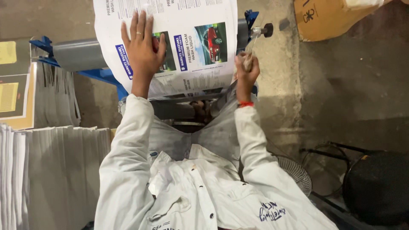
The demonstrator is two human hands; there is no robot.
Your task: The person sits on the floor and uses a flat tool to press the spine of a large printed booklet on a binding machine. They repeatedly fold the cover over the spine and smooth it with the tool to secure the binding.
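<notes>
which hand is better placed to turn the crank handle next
Right. The right hand already grips the crank handle beside the roller; the left hand lies flat on the printed sheet, pressing it down.

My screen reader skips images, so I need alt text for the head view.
A left hand presses flat on a white printed sheet draped over a grey roller, while the right hand grips a metal crank handle. Stacks of white paper stand left.

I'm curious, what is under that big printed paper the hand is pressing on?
Under the printed sheet a grey roller sticks out on a blue frame. The left hand presses flat on top. The roller's middle is covered by the sheet.
</notes>
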